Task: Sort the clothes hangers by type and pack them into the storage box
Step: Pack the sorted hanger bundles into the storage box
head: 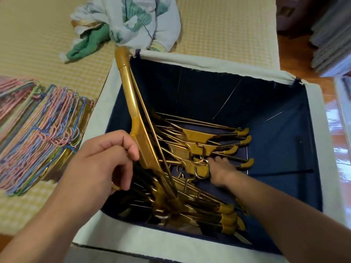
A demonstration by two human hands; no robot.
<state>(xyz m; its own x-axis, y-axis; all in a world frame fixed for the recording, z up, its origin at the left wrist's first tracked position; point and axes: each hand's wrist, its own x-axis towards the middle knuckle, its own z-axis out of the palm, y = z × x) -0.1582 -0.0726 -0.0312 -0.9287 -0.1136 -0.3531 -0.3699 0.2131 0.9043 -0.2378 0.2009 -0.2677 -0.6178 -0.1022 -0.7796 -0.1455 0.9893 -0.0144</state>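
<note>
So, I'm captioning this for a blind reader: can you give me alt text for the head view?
A person's left hand holds a gold hanger tilted over a navy-lined storage box, while the right hand reaches down among the gold hangers in the box. A stack of pastel wire hangers lies left of the box on a yellow checked mat, with crumpled cloth behind.
</note>
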